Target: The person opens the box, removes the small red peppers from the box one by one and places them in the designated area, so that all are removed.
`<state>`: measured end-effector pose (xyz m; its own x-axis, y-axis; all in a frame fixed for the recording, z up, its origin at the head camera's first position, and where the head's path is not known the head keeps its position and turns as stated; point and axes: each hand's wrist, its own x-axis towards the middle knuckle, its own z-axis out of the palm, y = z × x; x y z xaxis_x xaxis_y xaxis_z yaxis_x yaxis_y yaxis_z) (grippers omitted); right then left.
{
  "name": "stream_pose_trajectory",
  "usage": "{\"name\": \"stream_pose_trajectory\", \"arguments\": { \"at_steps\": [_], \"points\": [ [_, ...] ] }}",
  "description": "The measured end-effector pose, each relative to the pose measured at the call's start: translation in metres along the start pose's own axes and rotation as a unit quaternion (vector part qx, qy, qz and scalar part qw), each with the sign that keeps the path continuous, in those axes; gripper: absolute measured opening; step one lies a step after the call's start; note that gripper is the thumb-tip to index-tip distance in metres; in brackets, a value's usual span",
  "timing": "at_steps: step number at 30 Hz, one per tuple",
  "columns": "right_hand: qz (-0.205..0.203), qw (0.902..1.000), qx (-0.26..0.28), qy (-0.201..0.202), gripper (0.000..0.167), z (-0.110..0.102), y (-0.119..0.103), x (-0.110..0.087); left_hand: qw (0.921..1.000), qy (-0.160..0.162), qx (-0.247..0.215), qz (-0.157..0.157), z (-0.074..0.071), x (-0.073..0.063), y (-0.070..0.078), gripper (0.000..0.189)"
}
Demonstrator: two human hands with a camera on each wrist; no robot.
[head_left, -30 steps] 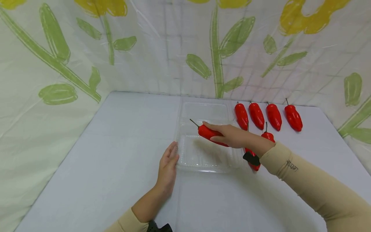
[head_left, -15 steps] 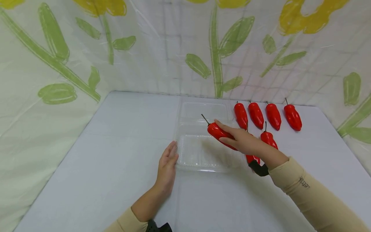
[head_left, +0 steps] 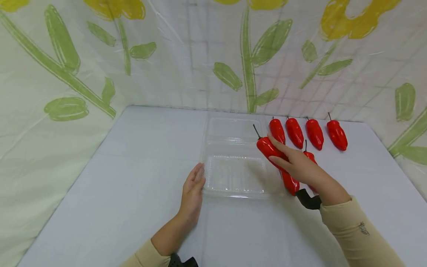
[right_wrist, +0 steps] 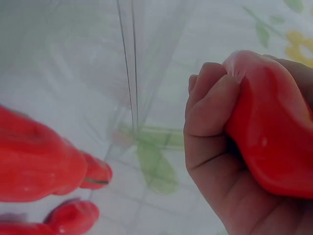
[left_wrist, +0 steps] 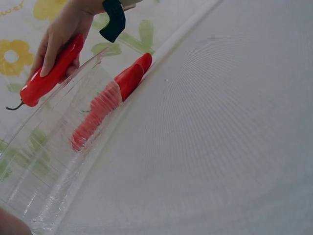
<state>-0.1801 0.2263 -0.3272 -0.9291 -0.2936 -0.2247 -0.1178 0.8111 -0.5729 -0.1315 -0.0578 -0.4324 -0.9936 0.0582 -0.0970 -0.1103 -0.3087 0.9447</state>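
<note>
A red pepper (head_left: 269,149) with a thin dark stem is held in my right hand (head_left: 295,163), above the right side of a clear plastic clamshell box (head_left: 233,174). In the right wrist view, my fingers curl round the red pepper (right_wrist: 274,132). The box lies open, its lid (head_left: 235,129) folded back toward the wall. My left hand (head_left: 192,191) rests against the box's left side, its fingers fairly straight. Only a blurred bit of that hand (left_wrist: 12,223) shows in the left wrist view's corner.
Several red peppers stand right of the box: a back row including this pepper (head_left: 314,134), and nearer ones such as this pepper (head_left: 291,183), partly behind my right hand. A flower-printed sheet (head_left: 180,55) rises behind the white table (head_left: 116,178).
My right hand has moved to the right with the red pepper, from over the middle of the box to over its right edge. My left hand has stayed put.
</note>
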Motion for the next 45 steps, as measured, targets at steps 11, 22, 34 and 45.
{"name": "stream_pose_trajectory", "arguments": {
  "at_steps": [11, 22, 34, 45],
  "points": [
    [0.044, 0.9983, 0.025, 0.031, 0.074, -0.014, 0.033, -0.018, 1.0, 0.001, -0.002, 0.003, 0.001, 0.001, -0.001, 0.05],
    [0.074, 0.9937, 0.054, 0.065, 0.073, -0.031, 0.055, -0.03, 0.9999, 0.002, 0.01, -0.005, 0.0, 0.001, 0.0, 0.05],
    [0.095, 0.9881, 0.071, 0.098, 0.071, -0.044, 0.083, -0.039, 0.9998, 0.012, 0.01, -0.013, 0.001, 0.0, 0.001, 0.05],
    [0.105, 0.9812, 0.116, 0.113, 0.068, -0.044, 0.109, -0.047, 0.9999, 0.007, 0.009, -0.01, 0.0, 0.0, 0.001, 0.05]
  ]
}}
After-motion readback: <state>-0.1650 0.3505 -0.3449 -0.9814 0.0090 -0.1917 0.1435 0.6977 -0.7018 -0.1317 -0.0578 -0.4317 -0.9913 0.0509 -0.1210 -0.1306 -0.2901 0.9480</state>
